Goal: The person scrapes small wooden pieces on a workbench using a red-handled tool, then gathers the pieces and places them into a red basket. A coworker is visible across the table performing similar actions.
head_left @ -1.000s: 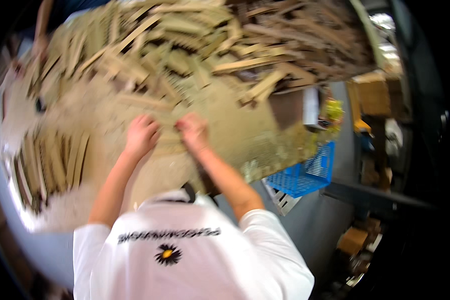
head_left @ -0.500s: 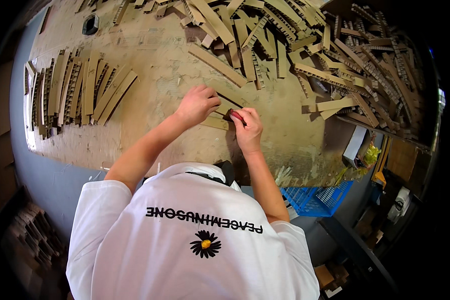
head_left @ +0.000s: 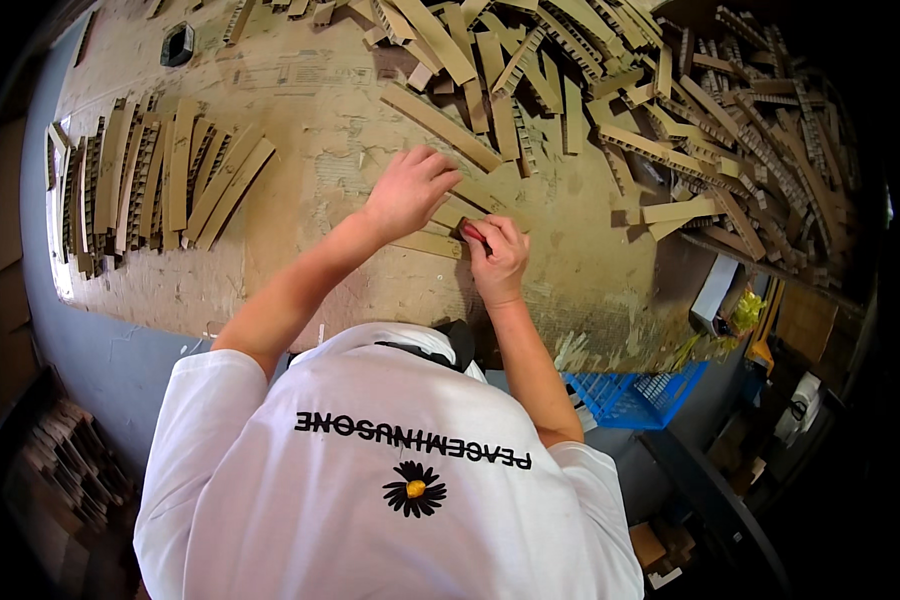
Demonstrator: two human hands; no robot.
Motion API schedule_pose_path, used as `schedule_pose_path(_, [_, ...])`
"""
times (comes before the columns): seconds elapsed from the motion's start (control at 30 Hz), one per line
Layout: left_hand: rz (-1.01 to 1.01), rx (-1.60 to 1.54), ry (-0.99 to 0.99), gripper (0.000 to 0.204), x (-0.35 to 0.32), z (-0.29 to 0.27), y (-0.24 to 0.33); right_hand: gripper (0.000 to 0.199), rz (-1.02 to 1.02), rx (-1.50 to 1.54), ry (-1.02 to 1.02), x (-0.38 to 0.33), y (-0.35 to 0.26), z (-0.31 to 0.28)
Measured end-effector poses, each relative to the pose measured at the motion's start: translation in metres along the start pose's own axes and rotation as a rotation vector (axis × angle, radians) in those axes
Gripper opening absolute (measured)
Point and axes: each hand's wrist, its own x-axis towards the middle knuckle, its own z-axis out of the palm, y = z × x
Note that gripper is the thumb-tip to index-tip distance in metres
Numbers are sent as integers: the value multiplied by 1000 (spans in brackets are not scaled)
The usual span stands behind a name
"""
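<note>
I see the counter (head_left: 300,120) evenly and brightly lit from overhead, sharp at centre, with only soft shadows. Fisheye bending curves its edges, and my view darkens to black vignette at the rim.

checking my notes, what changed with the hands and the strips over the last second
The left hand slid a little to the right and now rests flat on the loose strips mid-table. The right hand has drawn back toward the body and pinches a small reddish piece at a strip's end. Much of the apparent shift is the camera turning. The strip row at left and the heap at right lie as before.
</note>
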Motion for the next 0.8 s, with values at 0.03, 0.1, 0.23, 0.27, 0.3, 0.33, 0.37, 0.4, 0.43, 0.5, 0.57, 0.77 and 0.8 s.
schedule_pose_path(0.03, [1, 11, -6, 33, 4, 1, -2, 16, -13, -3, 0, 1, 1, 0])
schedule_pose_path(0.1, [-16, 77, 15, 37, 14, 1, -11, 15, -39, -8, 0, 2, 1, 1])
schedule_pose_path(0.23, [-37, 317, 92, 40, 40, -7, -36, 14, -14, -1, -1, -1, 0, 0])
schedule_pose_path(0.27, [-30, 365, 97, 40, 45, -7, -45, 14, -17, -6, -9, 1, 1, 0])
schedule_pose_path(0.3, [-23, 413, 102, 40, 48, -8, -53, 14, -19, -11, -16, 2, 1, -1])
schedule_pose_path(0.33, [20, 424, 65, 39, 50, -10, -61, 14, -21, -11, -13, 2, 1, 0])
schedule_pose_path(0.37, [41, 398, 9, 39, 50, -11, -66, 13, -22, -10, -10, 1, 2, 0])
schedule_pose_path(0.4, [60, 373, -46, 39, 51, -12, -70, 13, -25, -9, -7, 1, 2, 1])
schedule_pose_path(0.43, [78, 343, -106, 39, 51, -12, -70, 13, -29, -6, 1, 0, 3, 1])
schedule_pose_path(0.5, [131, 341, -177, 35, 48, -4, -57, 14, -37, 1, 16, 0, 5, 4])
schedule_pose_path(0.57, [157, 318, -233, 31, 52, 7, -42, 14, -15, -15, 12, -1, 2, 2])
schedule_pose_path(0.77, [104, 280, -321, 29, 63, 32, -22, 13, 45, 45, -12, 3, -3, -4])
schedule_pose_path(0.8, [84, 227, -285, 30, 63, 34, -21, 13, 80, 79, -14, 5, -4, -7])
